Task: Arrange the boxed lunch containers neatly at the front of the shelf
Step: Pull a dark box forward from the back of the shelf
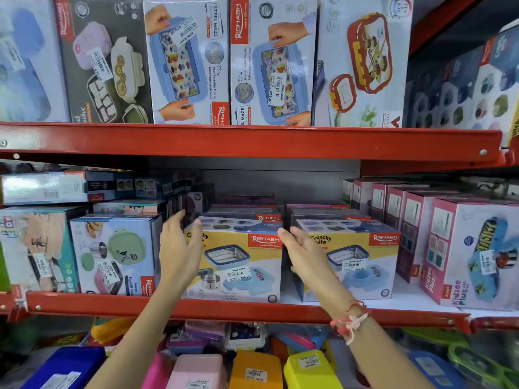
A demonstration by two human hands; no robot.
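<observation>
Yellow and blue cardboard is what I see between the hands: a Crunchy Bite lunch box carton (238,265) standing upright at the front lip of the red metal shelf (196,307), its printed face turned straight out at me and its long axis running left to right along the edge. My left hand (179,248) is open, fingers spread, lying against the carton's left end with the thumb at its top corner; I cannot tell whether it presses or only touches. My right hand (302,248) is also open and flat, palm toward the carton's right end, in the narrow gap between it and a second matching carton (354,259) that sits just beside it, facing the same way. More flat boxes are stacked behind both. To the left stands a green-bowl box (115,254); to the right, pink Kidzee Plus boxes (471,254) stand in a row, angled slightly.
</observation>
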